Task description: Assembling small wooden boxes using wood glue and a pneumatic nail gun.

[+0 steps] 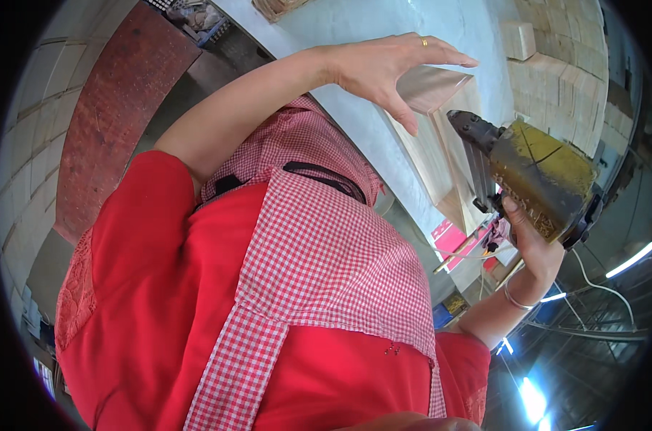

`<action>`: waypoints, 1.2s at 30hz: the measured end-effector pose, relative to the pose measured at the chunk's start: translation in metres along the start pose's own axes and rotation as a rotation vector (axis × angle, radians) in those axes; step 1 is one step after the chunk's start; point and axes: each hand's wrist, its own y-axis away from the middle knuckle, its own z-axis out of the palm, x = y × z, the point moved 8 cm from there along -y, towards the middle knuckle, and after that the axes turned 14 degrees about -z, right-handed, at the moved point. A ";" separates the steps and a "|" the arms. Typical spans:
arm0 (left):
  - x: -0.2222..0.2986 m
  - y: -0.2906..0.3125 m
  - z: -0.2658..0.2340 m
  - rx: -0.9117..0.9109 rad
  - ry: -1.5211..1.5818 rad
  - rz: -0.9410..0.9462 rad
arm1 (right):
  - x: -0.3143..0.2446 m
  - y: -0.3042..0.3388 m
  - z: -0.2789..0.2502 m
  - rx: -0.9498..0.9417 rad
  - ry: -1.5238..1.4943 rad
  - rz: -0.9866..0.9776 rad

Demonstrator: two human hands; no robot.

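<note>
Positioning seems the step in hand: the right hand (533, 244) grips a yellow tool (545, 169) — held close by the wooden box (434, 140) on the table (477, 32). The left hand (373, 68) arches open near it; next calls for steadying the box.

I read this as woodworking workshop, small-factory kind. My evidence: worn yellow handheld power tool (542, 176) up against pale wooden box (430, 159) on light-topped worktable (326, 39). Light wooden pieces (563, 86) stacked in rows beyond. More pale stacks (40, 161) along far left. I also see bright tube lights (631, 259) under dark, high roof (613, 366), with loose cables (608, 287) hanging below. Nothing homelike about it to my eye.
</note>
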 end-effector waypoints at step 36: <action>-0.002 -0.001 0.015 -0.118 0.172 0.023 | -0.005 -0.004 0.013 -0.082 0.143 -0.025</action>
